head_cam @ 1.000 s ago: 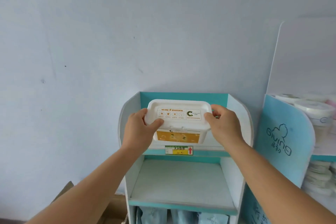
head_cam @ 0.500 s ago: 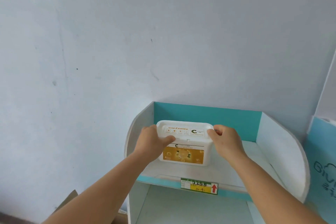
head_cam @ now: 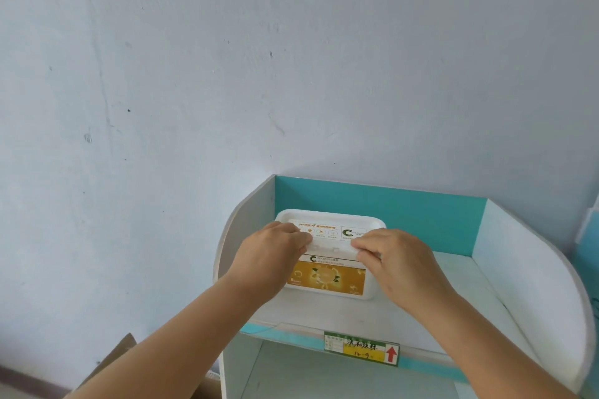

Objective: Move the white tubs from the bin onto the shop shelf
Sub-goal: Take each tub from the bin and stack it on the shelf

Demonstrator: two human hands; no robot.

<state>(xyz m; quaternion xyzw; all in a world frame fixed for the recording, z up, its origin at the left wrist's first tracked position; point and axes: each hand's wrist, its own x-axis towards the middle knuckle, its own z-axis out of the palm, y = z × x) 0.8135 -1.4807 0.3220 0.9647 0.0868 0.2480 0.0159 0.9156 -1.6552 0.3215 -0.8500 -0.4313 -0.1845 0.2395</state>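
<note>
Two bare forearms reach up from the near edge of the head view and meet over one white tub (head_cam: 330,269). The tub sits on the top board of the shop shelf (head_cam: 460,295), at its far left, close to the left side panel and just in front of the teal back panel (head_cam: 405,214). Its orange label faces the camera and its lid shows printed icons and a logo.

The left hand (head_cam: 269,256) lies palm down over the tub's left end, knuckles up, fingers curled onto the lid's near edge. The right hand (head_cam: 398,259) mirrors it on the right end, wrist angled inward, fingertips (head_cam: 359,244) pressed on the lid's near rim. Both hands are closed against the tub, holding it between them at the lid; whether the thumbs hook under the rim cannot be seen.

The rest of the top board, to the right of the tub, is bare white. On the shelf's near teal lip sits a green and yellow price tag (head_cam: 361,348) with a red arrow. A lower shelf board shows beneath. At the lower left, a brown cardboard box (head_cam: 126,347) peeks out past the left forearm. A pale blue wall (head_cam: 194,74) fills the far background.
</note>
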